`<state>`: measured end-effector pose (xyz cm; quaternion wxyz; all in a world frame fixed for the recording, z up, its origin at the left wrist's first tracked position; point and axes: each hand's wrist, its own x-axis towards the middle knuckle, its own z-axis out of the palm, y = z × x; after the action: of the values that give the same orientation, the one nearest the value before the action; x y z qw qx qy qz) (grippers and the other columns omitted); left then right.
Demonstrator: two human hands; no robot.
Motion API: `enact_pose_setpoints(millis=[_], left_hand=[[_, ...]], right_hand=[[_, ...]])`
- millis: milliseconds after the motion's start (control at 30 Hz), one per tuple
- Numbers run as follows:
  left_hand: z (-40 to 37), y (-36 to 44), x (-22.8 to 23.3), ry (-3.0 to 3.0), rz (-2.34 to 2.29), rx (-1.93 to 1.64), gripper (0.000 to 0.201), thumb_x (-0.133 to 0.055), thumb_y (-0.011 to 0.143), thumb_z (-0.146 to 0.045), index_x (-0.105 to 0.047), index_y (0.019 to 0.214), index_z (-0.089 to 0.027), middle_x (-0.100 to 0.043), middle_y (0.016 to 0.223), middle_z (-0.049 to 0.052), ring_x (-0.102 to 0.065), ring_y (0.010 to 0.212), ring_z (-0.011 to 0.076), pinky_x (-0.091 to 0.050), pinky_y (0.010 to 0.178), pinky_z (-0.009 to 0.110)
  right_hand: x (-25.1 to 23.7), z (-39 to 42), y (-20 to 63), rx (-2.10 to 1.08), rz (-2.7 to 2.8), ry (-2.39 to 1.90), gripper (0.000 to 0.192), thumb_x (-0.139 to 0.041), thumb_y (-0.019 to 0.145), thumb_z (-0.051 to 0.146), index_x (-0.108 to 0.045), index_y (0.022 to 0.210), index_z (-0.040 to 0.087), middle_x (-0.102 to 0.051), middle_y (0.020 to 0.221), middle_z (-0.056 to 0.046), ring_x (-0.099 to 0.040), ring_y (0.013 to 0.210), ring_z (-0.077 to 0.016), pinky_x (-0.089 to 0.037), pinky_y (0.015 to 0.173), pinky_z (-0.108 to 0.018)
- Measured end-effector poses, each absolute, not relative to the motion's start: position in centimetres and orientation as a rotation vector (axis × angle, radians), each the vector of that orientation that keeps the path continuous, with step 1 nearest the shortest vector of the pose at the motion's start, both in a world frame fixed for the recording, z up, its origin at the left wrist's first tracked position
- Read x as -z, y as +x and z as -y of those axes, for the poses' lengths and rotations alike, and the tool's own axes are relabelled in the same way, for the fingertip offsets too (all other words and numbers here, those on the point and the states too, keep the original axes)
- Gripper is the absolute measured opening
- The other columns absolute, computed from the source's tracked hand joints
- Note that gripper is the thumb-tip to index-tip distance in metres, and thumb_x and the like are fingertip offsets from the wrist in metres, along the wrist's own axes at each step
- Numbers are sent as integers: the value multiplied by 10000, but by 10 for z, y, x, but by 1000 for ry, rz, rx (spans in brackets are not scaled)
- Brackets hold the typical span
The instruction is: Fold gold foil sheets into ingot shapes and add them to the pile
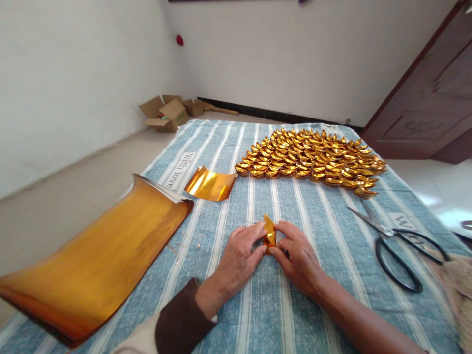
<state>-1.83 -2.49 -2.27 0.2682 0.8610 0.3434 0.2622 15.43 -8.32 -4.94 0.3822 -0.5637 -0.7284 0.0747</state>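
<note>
Between the left hand (pixel 238 258) and right hand (pixel 298 255), both pinched shut on a gold paper ingot (pixel 269 231), folding looks mid-way; shaping its ends probably needs firm creasing.

Pinching a gold fold (pixel 269 231) between left hand (pixel 238 260) and right hand (pixel 298 258) on striped cloth (pixel 295 314). Lying beyond: ingots (pixel 313 160), foil stack (pixel 99 255), scissors (pixel 398 246).
</note>
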Motion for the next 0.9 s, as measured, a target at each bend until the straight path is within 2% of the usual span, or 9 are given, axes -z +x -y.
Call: enact_pose_setpoints(millis=[333,500,633,733,900], left_hand=[[24,-16,29,2418,-931,-786,373,-616,875,-170,-515,1232,-218,-694,1127,62,-634,1069,233,-476,954,449],[24,-16,31,2439,-955,-797,383,-609,885,-194,-513,1255,-222,-698,1122,67,-636,1079,245,-479,951,454],[23,-17,34,2442,-948,-796,391,-590,904,-224,-486,1282,-227,-702,1115,70,-636,1087,250,-479,950,470],[23,-17,35,2442,-956,-791,411,-588,908,-240,-466,1301,-228,-701,1118,72,-632,1095,254,-475,953,487],[24,-17,32,2428,-973,-760,403,-598,900,-238,-476,1284,-234,-695,1121,72,-629,1092,255,-474,955,487]], right_hand=[[48,84,152,-201,1847,-1434,115,-586,870,150,-590,757,165,-605,1150,-138,-528,1124,-275,-472,960,-504],[44,83,152,-171,1849,-1426,140,-556,888,155,-560,750,172,-607,1059,-130,-550,1017,-249,-521,853,-441],[42,82,150,-111,1888,-1383,125,-488,923,157,-607,895,179,-606,1040,-104,-552,991,-227,-523,842,-418],[41,83,149,-44,1936,-1387,211,-446,938,153,-637,1011,201,-594,1104,-97,-541,1035,-232,-510,884,-429],[39,85,147,49,2015,-1412,228,-433,958,162,-655,995,197,-593,1076,-102,-523,1048,-232,-500,905,-404]])
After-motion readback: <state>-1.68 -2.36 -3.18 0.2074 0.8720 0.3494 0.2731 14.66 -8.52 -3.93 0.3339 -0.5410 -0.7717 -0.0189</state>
